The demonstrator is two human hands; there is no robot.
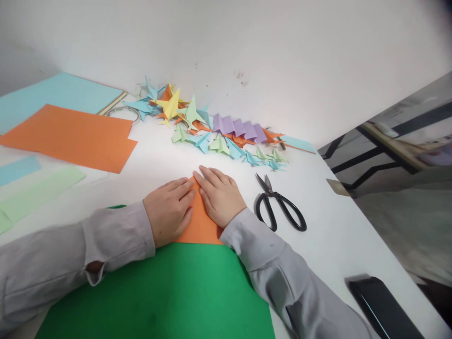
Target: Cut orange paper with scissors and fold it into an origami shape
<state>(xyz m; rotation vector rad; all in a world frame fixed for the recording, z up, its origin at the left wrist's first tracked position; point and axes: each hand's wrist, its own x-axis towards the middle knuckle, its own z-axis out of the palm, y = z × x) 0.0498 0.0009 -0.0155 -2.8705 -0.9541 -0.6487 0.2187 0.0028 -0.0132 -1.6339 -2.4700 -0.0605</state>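
Note:
Both hands lie flat on a small orange paper piece (200, 223) on the white table (328, 226). My left hand (168, 209) covers its left side with fingers stretched toward the paper's far tip. My right hand (219, 194) presses its right side, fingers together and flat. The fingertips of both hands nearly meet at the tip. The orange piece rests partly over the far edge of a large green sheet (165, 296). Black scissors (278, 207) lie shut just right of my right hand.
A row of folded paper figures (197, 125) in several colours and a purple pleated strip (238, 127) lies along the wall. Orange (70, 136), blue (52, 94) and pale green (35, 193) sheets sit at the left. A tape roll (123, 112) and a black object (381, 306) are also there.

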